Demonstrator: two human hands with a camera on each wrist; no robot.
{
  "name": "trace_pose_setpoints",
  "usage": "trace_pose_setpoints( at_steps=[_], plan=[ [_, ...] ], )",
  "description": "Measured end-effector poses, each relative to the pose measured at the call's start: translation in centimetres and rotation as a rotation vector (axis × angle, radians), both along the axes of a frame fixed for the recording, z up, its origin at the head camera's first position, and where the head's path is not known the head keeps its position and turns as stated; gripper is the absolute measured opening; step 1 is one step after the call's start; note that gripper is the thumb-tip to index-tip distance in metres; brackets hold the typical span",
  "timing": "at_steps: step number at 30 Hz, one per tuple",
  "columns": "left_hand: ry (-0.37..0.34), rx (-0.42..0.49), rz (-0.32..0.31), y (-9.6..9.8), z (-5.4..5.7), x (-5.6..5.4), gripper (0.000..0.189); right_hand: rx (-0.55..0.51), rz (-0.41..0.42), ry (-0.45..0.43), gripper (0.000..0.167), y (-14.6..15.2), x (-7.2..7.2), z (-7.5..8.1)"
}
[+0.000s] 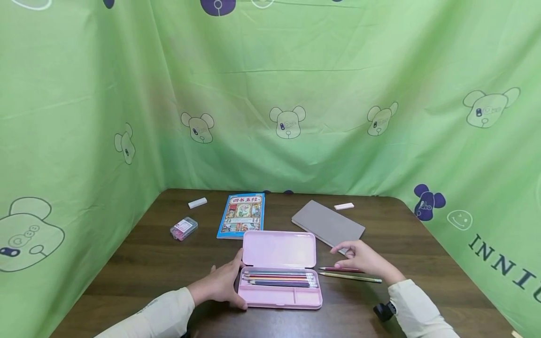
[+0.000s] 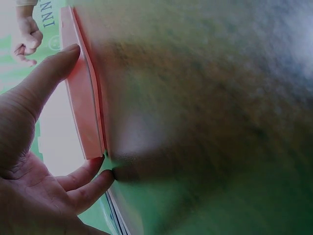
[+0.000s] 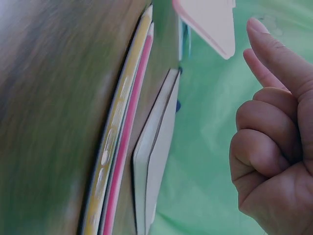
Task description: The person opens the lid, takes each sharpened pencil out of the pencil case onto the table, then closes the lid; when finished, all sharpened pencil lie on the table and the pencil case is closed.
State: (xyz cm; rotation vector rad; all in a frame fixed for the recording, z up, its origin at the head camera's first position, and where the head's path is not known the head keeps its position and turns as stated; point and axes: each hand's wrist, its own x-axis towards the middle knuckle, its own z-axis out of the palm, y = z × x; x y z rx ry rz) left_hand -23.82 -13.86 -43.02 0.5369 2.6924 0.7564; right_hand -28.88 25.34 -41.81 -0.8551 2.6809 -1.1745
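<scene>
A pink pencil case (image 1: 279, 300) lies with its lid (image 1: 279, 249) raised back, several pencils (image 1: 279, 278) lined up in its upper tray. My left hand (image 1: 221, 284) holds the case's left end, the thumb at the front corner and fingers toward the hinge. In the left wrist view that thumb presses on the pink case wall (image 2: 83, 107). Over two loose pencils, my right hand (image 1: 363, 258) holds nothing; thumb and index finger stand apart, the other fingers curled. The yellowish pencil (image 1: 351, 277) and red pencil (image 3: 128, 132) lie side by side, right of the case.
Behind the case lie a blue-edged picture book (image 1: 242, 216) and, farther right, a grey notebook (image 1: 327, 223). One white eraser (image 1: 197, 203) is at back left, another eraser (image 1: 344, 206) at back right. A small clear box (image 1: 184, 228) sits at left. Green curtains (image 1: 287, 84) surround the table.
</scene>
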Motion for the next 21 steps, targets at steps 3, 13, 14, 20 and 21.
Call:
trace_pose_setpoints(
  at_steps=[3, 13, 14, 20, 21],
  plan=[
    [-0.001, 0.002, 0.004, 0.0, 0.0, 0.0, 0.130, -0.006, 0.024, -0.005, 0.036, -0.9, -0.2, 0.1],
    [-0.002, -0.001, 0.006, 0.0, -0.3, -0.2, 0.131, -0.007, 0.088, -0.071, 0.035, -3.1, -0.6, -0.2],
    [-0.005, 0.000, 0.008, 0.0, -0.3, -0.2, 0.131, -0.002, 0.092, -0.074, 0.034, -3.3, -0.7, -0.3],
    [-0.012, 0.002, 0.011, 0.1, -0.2, -0.2, 0.131, 0.012, 0.151, -0.049, 0.028, -4.9, -1.0, -1.1],
    [-0.012, 0.001, 0.009, 0.1, -0.2, -0.2, 0.131, 0.014, 0.162, -0.051, 0.027, -5.1, -1.0, -1.2]
  ],
)
